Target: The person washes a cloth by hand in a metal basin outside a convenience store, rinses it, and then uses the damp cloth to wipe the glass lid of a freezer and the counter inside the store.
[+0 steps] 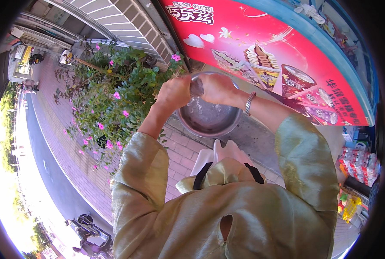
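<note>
A dark wet cloth (197, 86) is bunched between my two fists above a round metal basin (212, 121). My left hand (174, 90) grips its left end, and my right hand (215, 88) grips the other, with a twisted silver bangle (250, 103) on that wrist. Water drips from the cloth into the basin, which holds some water. The basin's far part is hidden behind my hands. Most of the cloth is hidden inside my fingers.
Leafy plants with pink flowers (116, 95) stand close on the left. A red and blue ice cream freezer (276, 61) stands beyond the basin and to the right. Brick paving (179, 142) lies below. Packed bottles (359, 163) stand at the far right; a scooter (90, 230) is at lower left.
</note>
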`<state>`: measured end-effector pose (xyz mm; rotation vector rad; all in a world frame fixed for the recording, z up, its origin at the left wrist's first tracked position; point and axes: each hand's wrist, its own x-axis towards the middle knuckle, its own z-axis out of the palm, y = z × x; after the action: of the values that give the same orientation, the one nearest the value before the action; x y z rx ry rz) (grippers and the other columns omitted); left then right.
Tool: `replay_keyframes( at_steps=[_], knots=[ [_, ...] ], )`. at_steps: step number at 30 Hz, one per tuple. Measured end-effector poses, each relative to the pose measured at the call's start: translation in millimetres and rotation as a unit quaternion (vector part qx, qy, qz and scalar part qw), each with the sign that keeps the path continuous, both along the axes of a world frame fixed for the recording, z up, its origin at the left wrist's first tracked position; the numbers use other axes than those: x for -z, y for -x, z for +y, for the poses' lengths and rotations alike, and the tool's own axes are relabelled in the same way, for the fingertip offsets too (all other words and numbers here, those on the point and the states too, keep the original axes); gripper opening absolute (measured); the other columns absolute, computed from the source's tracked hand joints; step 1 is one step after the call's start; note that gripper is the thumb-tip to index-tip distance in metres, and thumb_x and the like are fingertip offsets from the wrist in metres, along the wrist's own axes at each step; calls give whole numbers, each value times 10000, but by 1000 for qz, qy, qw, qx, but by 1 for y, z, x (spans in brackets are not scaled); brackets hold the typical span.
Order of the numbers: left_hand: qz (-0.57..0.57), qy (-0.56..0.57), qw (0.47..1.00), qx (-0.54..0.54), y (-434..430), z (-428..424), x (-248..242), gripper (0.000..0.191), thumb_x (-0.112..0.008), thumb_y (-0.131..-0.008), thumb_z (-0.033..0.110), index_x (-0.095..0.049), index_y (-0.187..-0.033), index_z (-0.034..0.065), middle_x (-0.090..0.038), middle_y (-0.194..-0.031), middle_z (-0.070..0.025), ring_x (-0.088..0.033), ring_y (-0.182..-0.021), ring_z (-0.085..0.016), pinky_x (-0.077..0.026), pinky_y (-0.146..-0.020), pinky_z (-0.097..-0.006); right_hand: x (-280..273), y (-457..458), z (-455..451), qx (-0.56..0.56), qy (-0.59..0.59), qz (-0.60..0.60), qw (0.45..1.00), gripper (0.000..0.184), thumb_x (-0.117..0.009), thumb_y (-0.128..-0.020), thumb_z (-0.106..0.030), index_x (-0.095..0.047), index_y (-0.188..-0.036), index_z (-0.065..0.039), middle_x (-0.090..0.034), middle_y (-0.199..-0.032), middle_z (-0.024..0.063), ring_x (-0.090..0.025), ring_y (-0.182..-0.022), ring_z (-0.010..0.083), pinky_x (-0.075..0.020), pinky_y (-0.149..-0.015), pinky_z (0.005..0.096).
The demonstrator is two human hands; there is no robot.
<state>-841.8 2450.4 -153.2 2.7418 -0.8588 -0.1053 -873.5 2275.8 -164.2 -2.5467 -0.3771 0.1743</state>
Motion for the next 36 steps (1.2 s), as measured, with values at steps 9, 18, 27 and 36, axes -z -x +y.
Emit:
replay_keyframes(
  at_steps=[9, 18, 27, 36],
  knots=[
    [241, 234, 941, -41, 2, -1, 45, 406, -701, -638, 107, -655, -1031, 14, -681, -795, -130, -654, -754, -180, -505, -726, -338, 16, -16, -12, -134, 101, -230, 959, 156, -572, -782, -84, -536, -934, -77, -631, -682, 107, -655, -644, 297, -488, -512, 413],
    [278, 158, 948, 2, 0, -10, 69, 626, -774, -605, 134, -575, -1189, 28, -672, -966, -151, -634, -876, -232, -485, -824, -360, 60, 7, -23, 4, 86, -171, 982, 256, -658, -713, -67, -541, -940, -89, -596, -678, 72, -637, -619, 231, -510, -561, 382],
    [-108, 206, 953, 193, 20, -10, 28, 902, -725, -594, -65, -409, -1395, 206, -270, -1479, -157, -272, -1369, -385, -354, -1075, -446, 31, 35, -50, 181, -544, 399, 716, 322, -673, -728, -5, -530, -1014, -36, -510, -618, 37, -514, -506, 140, -503, -560, 338],
    [-247, 86, 922, 287, -1, -32, -31, 150, -614, -664, 154, -560, -778, 73, -574, -785, -68, -622, -662, -235, -510, -515, -325, -32, 45, -40, 72, -451, 523, 719, 203, -671, -717, 3, -559, -880, -42, -507, -622, 20, -476, -504, 123, -399, -492, 300]
  ],
)
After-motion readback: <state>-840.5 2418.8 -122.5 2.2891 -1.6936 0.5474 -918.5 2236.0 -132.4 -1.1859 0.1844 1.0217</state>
